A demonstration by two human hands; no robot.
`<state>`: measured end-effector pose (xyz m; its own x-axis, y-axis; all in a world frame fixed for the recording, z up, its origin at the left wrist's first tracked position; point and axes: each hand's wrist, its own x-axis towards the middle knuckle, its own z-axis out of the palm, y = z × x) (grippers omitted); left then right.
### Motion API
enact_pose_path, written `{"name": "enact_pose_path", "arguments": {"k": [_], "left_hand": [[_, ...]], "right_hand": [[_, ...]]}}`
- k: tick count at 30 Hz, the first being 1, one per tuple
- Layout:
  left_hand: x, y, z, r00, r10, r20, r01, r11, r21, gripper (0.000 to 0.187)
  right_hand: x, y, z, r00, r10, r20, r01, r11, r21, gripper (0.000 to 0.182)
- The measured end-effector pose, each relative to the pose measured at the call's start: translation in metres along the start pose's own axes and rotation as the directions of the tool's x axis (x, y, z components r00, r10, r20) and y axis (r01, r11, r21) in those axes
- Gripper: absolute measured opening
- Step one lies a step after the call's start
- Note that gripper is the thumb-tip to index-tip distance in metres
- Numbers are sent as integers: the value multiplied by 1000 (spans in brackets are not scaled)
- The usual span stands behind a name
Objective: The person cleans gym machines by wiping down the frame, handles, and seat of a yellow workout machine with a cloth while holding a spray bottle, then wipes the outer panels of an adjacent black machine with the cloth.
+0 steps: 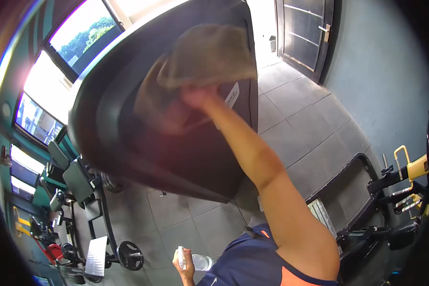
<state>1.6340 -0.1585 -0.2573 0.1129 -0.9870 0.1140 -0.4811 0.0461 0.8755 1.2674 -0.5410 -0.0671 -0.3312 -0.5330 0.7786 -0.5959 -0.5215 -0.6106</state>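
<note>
My right arm stretches up and forward, and my right hand [198,97] is closed on a brownish cloth [209,55]. Motion blurs both the cloth and the fingers. The cloth lies over or just in front of a large dark panel with a curved edge [176,162], which looks like the housing of a gym machine; whether it touches cannot be told. A small white label [232,94] shows beside my wrist. Low in the view, near my body, my left hand [187,267] is wrapped round a clear spray bottle [203,262] with a white trigger head.
On the left stand weight machines with padded seats [78,181] and a black weight plate [129,255]. A black-framed machine with yellow handles [417,167] is on the right. Grey floor tiles [300,124] lead to a dark door [302,35].
</note>
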Motion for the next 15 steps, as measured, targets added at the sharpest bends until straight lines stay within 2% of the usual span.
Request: {"name": "enact_pose_path", "arguments": {"k": [1,2,5,6,7,9,12,13,14,15], "left_hand": [[10,13,6,1000,19,-7,-18,999,27,20],[11,-2,8,1000,-16,-3,16,999,45,18],[15,-11,20,943,-327,-69,330,943,36,27],[16,-36,21,994,-104,-21,106,972,209,24],[16,-40,30,983,-175,-56,183,963,197,23],[25,-36,39,940,-322,-114,338,922,187,22],[39,-36,61,869,-441,-226,462,885,52,20],[44,-37,66,844,-471,-257,493,870,22,20],[48,-39,72,822,-499,-275,518,855,-2,20],[49,-41,75,803,-521,-291,540,841,-16,20]], "right_hand": [[16,30,-11,997,74,-34,-74,997,19,52],[30,61,-21,989,114,-90,-114,993,10,51],[35,140,-41,956,188,-226,-192,981,2,48],[36,157,-44,950,192,-246,-197,980,7,47],[40,172,-45,947,186,-261,-190,982,10,47],[65,187,-48,951,126,-283,-131,991,2,45],[137,200,-45,953,-36,-302,38,999,2,43],[161,208,-44,956,-33,-292,109,963,247,42],[181,225,-38,967,21,-254,234,324,917,41],[192,236,-38,968,27,-251,252,-49,967,41]]}}
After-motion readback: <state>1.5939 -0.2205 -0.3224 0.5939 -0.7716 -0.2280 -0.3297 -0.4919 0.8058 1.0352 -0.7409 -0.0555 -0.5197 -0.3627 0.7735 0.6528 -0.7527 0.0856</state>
